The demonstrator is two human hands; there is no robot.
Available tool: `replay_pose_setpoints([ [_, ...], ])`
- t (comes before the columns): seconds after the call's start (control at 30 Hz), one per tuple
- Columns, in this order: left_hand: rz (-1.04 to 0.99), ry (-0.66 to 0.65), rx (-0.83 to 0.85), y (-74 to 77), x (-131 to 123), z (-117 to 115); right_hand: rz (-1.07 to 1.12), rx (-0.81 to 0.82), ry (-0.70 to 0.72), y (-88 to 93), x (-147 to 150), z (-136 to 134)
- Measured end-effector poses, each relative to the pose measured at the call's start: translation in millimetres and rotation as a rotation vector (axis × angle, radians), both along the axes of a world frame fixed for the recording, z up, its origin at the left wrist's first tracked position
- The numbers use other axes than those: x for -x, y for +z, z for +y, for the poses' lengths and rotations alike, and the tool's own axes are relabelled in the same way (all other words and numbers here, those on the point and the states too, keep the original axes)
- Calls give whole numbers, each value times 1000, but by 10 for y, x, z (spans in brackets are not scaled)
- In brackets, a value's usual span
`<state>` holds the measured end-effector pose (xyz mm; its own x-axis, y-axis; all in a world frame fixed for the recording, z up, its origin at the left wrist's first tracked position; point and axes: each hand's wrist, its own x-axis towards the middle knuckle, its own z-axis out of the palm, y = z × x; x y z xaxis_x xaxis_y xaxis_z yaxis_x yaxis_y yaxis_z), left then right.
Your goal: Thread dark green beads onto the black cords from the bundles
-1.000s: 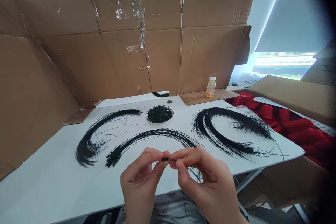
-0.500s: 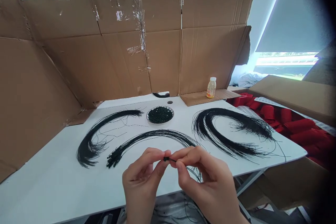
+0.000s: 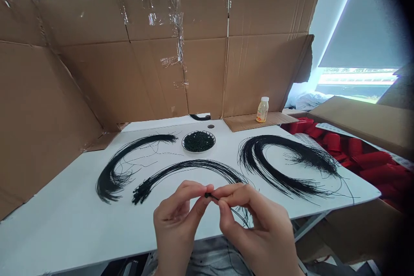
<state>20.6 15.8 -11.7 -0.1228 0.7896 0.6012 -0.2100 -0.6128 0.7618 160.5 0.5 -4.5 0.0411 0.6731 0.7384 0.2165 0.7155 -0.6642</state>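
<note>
My left hand [image 3: 177,220] and my right hand [image 3: 255,224] meet over the near edge of the white table [image 3: 64,224]. The left fingertips pinch a small black bead [image 3: 207,195]. The right fingertips pinch the thin black cord [image 3: 237,214] that runs from the bead down past the table edge. Just beyond my hands lies an arc of black cords with beaded ends [image 3: 181,170]. A small dish of black beads [image 3: 198,141] sits further back at the centre.
A bundle of plain black cords [image 3: 123,159] curves at the left, a larger bundle [image 3: 284,164] at the right. Taped cardboard walls [image 3: 207,60] enclose the back and left. A small bottle [image 3: 262,109] stands at the back right. Red items [image 3: 355,151] fill a box to the right.
The view has shifted slightly; my hands stay pinched together on the bead and cord with hardly any movement.
</note>
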Motion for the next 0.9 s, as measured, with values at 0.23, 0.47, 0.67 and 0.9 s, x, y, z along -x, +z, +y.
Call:
replay_pose_setpoints([
  [0.23,-35,-24,14,-21,-9,0,137,149,154,42,-10,12],
  [0.47,-53,-47,3,-17,1,10,181,190,202,94,-20,10],
  [0.67,-32,-73,-26,-19,5,24,203,222,195,100,-5,-3],
  [0.9,34,-26,-82,-36,30,14,134,171,166,89,-25,-2],
])
